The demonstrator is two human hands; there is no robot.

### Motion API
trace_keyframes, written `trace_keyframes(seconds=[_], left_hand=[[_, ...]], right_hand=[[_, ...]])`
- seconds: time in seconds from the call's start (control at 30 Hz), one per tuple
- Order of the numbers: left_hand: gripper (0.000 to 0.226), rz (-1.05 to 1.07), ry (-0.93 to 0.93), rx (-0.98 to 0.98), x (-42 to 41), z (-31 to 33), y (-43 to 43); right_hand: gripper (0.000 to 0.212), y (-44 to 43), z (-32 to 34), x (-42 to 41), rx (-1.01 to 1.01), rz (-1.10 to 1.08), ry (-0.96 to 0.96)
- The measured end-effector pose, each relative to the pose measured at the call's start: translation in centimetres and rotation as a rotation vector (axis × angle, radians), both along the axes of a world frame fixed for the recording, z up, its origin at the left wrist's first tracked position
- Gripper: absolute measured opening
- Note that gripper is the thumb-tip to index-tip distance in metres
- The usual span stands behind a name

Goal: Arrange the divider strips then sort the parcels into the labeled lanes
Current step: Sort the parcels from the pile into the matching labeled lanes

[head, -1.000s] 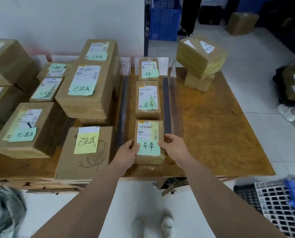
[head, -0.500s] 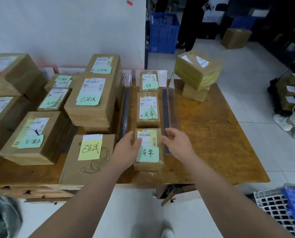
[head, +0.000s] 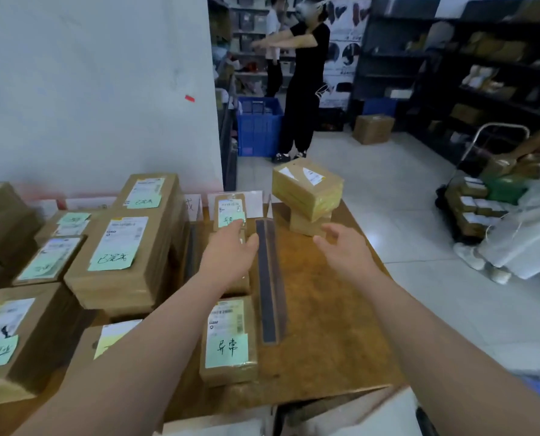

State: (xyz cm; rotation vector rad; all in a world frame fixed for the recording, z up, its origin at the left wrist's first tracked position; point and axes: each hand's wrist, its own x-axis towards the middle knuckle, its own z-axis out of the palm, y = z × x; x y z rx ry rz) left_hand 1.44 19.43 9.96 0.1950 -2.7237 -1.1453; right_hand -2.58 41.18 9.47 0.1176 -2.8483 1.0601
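Parcel (head: 228, 339) lies behind both hands (empty) (head: 231, 253) (head: 344, 251).

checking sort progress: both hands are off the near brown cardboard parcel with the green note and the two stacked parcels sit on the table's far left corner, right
Not quite. The head view shows the two stacked brown cardboard parcels on the wooden table's far right corner. Both hands are indeed off the near green-noted parcel.

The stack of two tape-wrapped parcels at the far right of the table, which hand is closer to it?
Right. The right hand reaches open just in front of the stacked parcels, not touching. The left hand hovers open over the middle lane, left of the divider strip, farther from the stack.
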Motion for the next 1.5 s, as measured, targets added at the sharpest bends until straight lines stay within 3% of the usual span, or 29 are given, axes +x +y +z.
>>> trace_keyframes(seconds=[0.17, 0.4, 0.67, 0.83, 0.93, 1.13, 1.3, 1.5], left_hand=[[0.049, -0.002, -0.025, 0.076, -6.1, 1.0, 4.8], [0.008, 0.121, -0.072, 0.155, -16.7, 0.6, 10.1], [0.045, 0.217, -0.221, 0.360, -24.7, -2.5, 13.6], [0.049, 0.246, -0.277, 0.461, -27.0, -4.6, 14.2], [0.052, 0.239, -0.307, 0.550, -27.9, -5.5, 14.2], [0.050, 0.223, -0.295, 0.713, -27.7, -6.6, 14.6], [0.048, 0.159, -0.284, 0.775, -24.9, -7.5, 14.4], [0.052, 0.093, -0.234, 0.901, -21.1, -7.8, 15.0]], right_hand=[[0.042, 3.6, 0.8, -5.9, -0.017, -0.012, -0.025], [0.040, 8.6, 1.0, -17.0, -0.003, 0.022, -0.081], [0.042, 10.9, -1.8, -26.7, -0.181, 0.024, -0.217], [0.035, 10.3, -3.7, -30.2, -0.250, 0.071, -0.292], [0.033, 10.0, -4.5, -31.1, -0.301, 0.100, -0.311], [0.018, 10.1, -5.8, -31.1, -0.557, -0.069, -0.446], [0.041, 10.7, -5.8, -29.1, -0.650, -0.055, -0.495], [0.037, 12.1, -5.6, -25.4, -0.695, 0.040, -0.491]])
